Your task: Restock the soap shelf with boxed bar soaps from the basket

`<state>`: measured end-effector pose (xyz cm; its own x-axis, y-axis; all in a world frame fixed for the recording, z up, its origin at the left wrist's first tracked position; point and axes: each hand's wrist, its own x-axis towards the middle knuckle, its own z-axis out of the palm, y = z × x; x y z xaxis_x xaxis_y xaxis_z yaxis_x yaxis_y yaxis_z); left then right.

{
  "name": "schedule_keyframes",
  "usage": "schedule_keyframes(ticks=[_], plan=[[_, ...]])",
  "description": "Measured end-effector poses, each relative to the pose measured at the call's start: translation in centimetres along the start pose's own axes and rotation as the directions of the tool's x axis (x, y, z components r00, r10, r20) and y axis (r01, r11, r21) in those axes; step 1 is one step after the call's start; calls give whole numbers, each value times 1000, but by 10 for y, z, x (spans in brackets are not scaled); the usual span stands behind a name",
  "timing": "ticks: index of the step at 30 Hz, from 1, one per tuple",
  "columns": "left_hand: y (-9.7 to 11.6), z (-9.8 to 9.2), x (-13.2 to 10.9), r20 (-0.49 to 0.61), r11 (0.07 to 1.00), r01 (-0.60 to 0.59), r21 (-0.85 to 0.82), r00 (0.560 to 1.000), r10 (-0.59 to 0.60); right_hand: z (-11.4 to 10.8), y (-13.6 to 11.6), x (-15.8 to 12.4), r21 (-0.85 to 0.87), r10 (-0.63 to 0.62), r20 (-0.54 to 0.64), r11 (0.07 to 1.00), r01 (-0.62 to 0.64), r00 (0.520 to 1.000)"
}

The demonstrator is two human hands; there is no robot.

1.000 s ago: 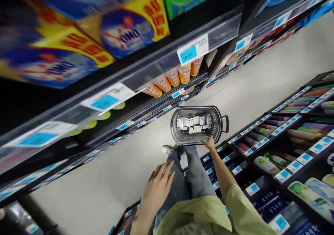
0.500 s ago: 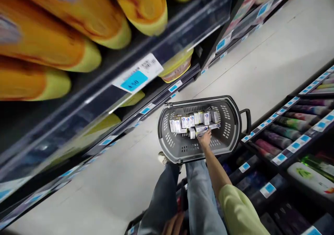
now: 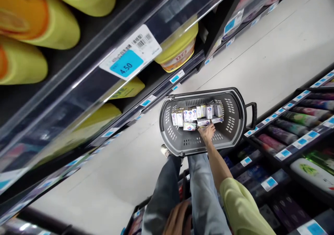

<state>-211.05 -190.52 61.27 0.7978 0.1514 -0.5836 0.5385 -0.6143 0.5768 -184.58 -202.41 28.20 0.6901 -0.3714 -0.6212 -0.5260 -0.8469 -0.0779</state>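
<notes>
My right hand (image 3: 207, 133) reaches into a grey shopping basket (image 3: 236, 137), its fingers curled round the near side of a small white box (image 3: 203, 122) with purple and blue print. Just left of the fingers, another small box (image 3: 189, 126) lies on its side. Behind them, several similar boxes (image 3: 190, 115) stand in a row across the basket. At the bottom edge, in shadow, my left hand (image 3: 176, 218) shows partly in front of my legs; its fingers are blurred and I cannot make out a hold.
A shelf with yellow and orange bottles (image 3: 60, 23) and a price tag (image 3: 133, 52) looms close on the left. Below it stands a yellow tub (image 3: 180, 50). Shelves with bottles (image 3: 294, 120) line the right. The basket handle (image 3: 252, 115) sticks out toward them.
The small box left of my right hand has gone from upright to lying on its side. The view has shifted, bringing the price tag into sharper focus.
</notes>
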Motion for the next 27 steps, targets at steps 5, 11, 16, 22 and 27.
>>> schedule_keyframes(ticks=[5, 11, 16, 22, 27], plan=[[36, -45, -8, 99, 997, -56, 44, 994, 52, -84, 9, -45, 167, -87, 47, 983, 78, 995], [111, -115, -30, -25, 991, 77, -108, 996, -80, -261, 7, -173, 565, -330, 126, 799, 206, 935], [152, -175, -38, -150, 823, 84, -562, 968, -201, -382, 1, -276, 805, -616, 125, 521, 284, 778], [205, -233, -59, -52, -8, -55, -998, 978, -202, -469, -40, -358, 938, -927, 195, 272, 216, 319], [221, -262, -85, -121, -414, -136, -900, 991, -63, -498, -98, -418, 901, -973, 207, 151, 407, -98]])
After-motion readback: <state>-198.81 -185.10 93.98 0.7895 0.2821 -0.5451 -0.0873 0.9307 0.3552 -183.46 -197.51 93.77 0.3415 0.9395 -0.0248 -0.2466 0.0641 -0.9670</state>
